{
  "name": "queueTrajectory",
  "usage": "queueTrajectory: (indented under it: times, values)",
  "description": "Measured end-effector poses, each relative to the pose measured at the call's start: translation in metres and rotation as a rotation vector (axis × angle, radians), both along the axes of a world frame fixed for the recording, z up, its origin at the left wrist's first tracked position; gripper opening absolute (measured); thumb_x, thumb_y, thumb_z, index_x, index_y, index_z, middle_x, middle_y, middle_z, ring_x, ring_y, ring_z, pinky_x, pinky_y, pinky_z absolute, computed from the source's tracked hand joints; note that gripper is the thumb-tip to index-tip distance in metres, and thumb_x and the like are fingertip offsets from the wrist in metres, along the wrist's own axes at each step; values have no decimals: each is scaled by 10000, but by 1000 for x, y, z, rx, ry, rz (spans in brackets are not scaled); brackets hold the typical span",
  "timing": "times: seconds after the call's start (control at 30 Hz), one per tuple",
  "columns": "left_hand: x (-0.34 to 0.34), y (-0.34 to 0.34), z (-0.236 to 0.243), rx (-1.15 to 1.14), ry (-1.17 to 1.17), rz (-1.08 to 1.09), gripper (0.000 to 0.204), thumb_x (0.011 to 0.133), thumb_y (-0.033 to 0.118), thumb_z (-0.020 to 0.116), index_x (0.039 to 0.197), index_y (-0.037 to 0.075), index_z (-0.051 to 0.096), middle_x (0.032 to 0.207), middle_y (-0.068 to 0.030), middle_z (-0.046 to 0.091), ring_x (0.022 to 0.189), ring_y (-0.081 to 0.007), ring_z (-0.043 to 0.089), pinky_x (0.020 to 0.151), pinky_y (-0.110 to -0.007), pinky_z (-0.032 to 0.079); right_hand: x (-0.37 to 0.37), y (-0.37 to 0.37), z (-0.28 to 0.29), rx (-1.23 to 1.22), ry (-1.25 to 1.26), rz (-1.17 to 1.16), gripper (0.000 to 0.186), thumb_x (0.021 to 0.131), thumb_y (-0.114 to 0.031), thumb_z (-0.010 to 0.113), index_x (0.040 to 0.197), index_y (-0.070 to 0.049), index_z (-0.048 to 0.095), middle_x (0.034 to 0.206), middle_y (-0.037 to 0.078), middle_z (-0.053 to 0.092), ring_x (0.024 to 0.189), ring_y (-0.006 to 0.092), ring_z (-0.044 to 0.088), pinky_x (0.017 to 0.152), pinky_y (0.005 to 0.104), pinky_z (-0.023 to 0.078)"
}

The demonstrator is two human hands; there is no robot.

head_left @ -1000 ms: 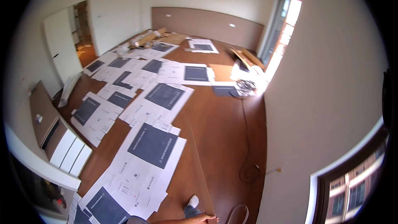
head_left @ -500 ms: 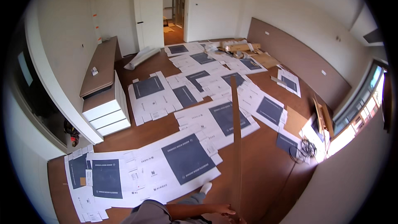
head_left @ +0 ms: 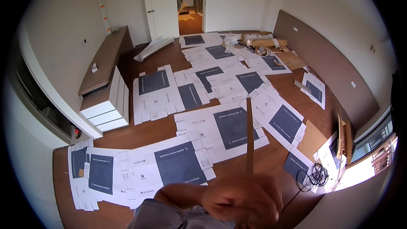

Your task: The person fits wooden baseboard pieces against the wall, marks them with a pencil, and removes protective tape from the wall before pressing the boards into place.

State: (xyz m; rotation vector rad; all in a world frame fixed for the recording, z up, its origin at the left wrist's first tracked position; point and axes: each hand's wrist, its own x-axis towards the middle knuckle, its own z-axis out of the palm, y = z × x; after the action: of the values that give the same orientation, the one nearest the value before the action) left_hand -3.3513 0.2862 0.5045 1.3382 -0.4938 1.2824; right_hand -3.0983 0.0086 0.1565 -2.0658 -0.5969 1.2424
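My left hand (head_left: 241,197) is closed round a long, narrow brown strip (head_left: 249,140) in the lower middle of the head view, slightly blurred. The strip rises from it over the paper-covered floor. My grey-sleeved left arm (head_left: 154,216) comes in from the bottom. My right hand cannot be made out clearly, hidden behind the left one. Large white sheets with dark grey printed squares (head_left: 186,121) lie spread over the wood floor (head_left: 106,140) around the strip.
A low drawer cabinet (head_left: 104,114) stands left, beside a doorway. At the back are an open door (head_left: 161,6), a rolled sheet (head_left: 152,51) and cardboard pieces (head_left: 267,42). A coiled black cable (head_left: 313,177) and more cardboard (head_left: 341,135) lie near the right window (head_left: 377,148).
The view has swung from the window side toward the door and cabinet. My left hand has come up closer to the camera with the strip, and now covers where the other hand showed.
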Motion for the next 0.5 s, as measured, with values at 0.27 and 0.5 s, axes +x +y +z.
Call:
queueTrajectory:
  times: [0.27,0.5]
  values:
    - [175,65,64,-171,-301,-144,145,1015,65,566,999,-24,679,929,-164,678,808,-206,665,661,-277,555,203,155,-9,-81,-243,328,394,943,-349,641,942,44,679,774,122,661,720,222,590,667,406,482]
    - [340,208,43,-86,-524,-258,115,997,52,591,967,8,693,922,-134,673,728,-206,602,642,-292,528,390,246,-30,-78,-286,287,309,929,-287,656,916,21,683,689,91,642,623,212,577,585,396,476]
